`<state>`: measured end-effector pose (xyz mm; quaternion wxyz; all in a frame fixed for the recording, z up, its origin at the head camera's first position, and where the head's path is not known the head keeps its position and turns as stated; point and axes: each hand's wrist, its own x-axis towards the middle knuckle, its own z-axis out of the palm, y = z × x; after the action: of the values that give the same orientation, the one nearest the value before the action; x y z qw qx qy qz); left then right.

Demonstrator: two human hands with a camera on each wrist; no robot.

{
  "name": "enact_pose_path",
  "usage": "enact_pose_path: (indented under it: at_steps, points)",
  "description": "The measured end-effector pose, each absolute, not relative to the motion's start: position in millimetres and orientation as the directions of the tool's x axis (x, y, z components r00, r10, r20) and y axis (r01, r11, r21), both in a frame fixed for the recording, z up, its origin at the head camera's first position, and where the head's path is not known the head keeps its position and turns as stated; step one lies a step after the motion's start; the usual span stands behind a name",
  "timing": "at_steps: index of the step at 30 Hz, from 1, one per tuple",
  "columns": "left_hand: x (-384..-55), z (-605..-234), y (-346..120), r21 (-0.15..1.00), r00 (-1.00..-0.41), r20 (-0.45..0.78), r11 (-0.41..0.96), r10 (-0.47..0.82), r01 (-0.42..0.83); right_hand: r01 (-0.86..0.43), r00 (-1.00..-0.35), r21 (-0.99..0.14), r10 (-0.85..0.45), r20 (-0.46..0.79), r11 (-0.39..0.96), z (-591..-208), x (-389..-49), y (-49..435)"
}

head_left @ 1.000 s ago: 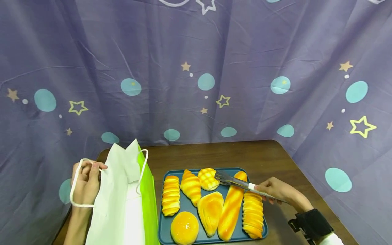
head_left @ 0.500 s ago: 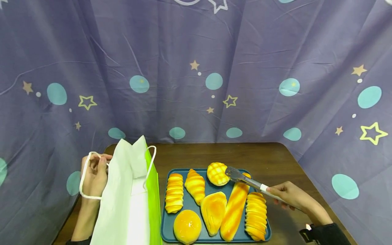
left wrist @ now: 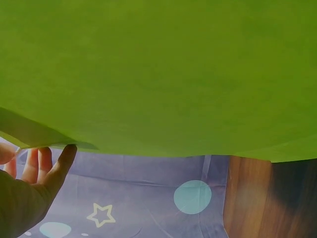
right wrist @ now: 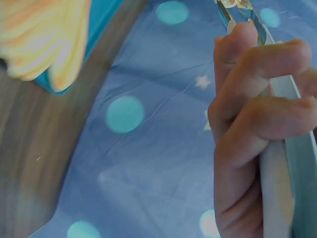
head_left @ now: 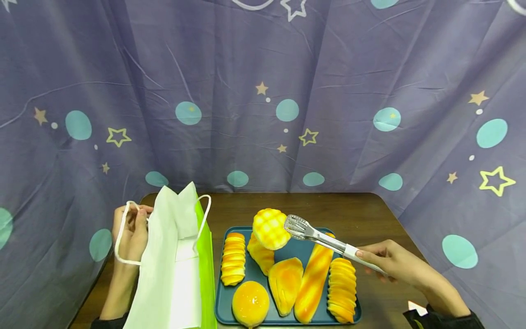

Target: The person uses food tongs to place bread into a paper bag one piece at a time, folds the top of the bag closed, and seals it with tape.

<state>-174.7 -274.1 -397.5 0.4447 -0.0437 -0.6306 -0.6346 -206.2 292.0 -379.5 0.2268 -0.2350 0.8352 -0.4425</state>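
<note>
My right hand grips metal tongs by their white handle, fingers curled round it in the right wrist view. At the tongs' tips is a round bun with a crosshatched top, raised over the tray and overlapping the croissant in the head view. My left hand pinches the left rim of a paper bag, white inside and green outside, with one white cord handle looping across the hand. The bag's mouth is spread open. Seen from the left wrist, its green side fills most of the frame.
A blue tray on the wooden table holds several other breads, among them a glossy round bun, a long loaf and a ridged roll. The bag stands left of it. A patterned curtain hangs behind.
The crosshatched bun, caught in the tongs, has come up off the tray and moved left over the croissant. My right hand has followed; my left hand stays at the bag's rim.
</note>
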Motion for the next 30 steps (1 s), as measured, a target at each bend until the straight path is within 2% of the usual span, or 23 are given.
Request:
enact_pose_path:
  at_steps: [4,8,11,21,24,30]
  points:
    - [-173,-397,-274,0.791,-0.605,0.587,0.223,-0.538,0.57,-0.264,-0.73,-0.865,-0.675,-0.11,0.426,-370,-199,278]
    - [-175,-396,-271,0.817,-0.617,0.562,0.252,-0.551,0.519,-0.232,-0.676,-0.911,-0.73,-0.1,0.34,-361,-190,268]
    - [-176,-395,-271,0.819,-0.617,0.557,0.245,-0.556,0.519,-0.195,-0.636,-0.94,-0.766,-0.095,0.279,-357,-184,261]
    - [-176,-393,-272,0.806,-0.596,0.579,0.281,-0.557,0.521,-0.244,-0.495,-0.961,-0.869,0.009,0.129,-345,-170,236]
    - [-176,-394,-272,0.807,-0.594,0.581,0.294,-0.557,0.512,-0.25,-0.475,-0.96,-0.88,0.01,0.124,-340,-165,221]
    - [-173,-394,-271,0.776,-0.572,0.627,0.359,-0.529,0.518,-0.291,-0.478,-0.949,-0.878,0.034,0.121,-334,-156,184]
